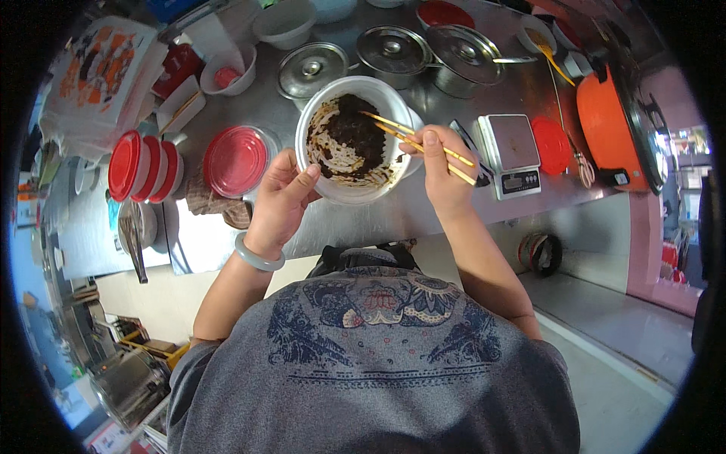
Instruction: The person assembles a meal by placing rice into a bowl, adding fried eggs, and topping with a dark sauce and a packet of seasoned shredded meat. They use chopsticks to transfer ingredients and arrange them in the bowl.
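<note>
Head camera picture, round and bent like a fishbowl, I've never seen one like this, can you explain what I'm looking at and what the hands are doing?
This is one view, from a wide fisheye camera worn on a person's head and looking down, so straight edges curve near the rim. The grey shirt at the bottom is the person's own chest. No machine is here, only two bare hands. The left hand, with a pale bangle at the wrist, grips the rim of a white bowl holding a dark mixture. The right hand holds chopsticks with their tips in that mixture. All this is over a steel counter. Around it lie red-lidded containers, lidded steel pots, a small kitchen scale and an orange cooker.
</note>
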`<state>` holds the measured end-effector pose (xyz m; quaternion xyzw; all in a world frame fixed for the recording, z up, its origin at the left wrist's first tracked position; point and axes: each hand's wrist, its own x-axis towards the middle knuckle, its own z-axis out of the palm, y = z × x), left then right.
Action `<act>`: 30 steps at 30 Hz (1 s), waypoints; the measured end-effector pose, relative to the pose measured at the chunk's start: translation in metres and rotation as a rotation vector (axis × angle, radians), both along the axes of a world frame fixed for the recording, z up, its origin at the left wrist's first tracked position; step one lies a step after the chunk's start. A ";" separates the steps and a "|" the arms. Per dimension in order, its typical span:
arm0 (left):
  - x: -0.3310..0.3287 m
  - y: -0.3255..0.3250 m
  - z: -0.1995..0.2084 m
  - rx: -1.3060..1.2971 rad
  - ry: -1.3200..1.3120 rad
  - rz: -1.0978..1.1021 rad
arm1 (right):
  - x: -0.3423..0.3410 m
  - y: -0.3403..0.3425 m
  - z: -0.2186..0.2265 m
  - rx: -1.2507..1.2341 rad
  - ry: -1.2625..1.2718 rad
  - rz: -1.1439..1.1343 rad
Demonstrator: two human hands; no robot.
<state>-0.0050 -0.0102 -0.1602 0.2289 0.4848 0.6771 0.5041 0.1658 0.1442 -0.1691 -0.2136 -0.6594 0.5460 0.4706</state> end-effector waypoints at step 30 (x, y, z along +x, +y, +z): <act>0.033 0.035 0.006 0.024 0.564 0.134 | 0.036 0.033 -0.021 -0.490 0.266 -0.012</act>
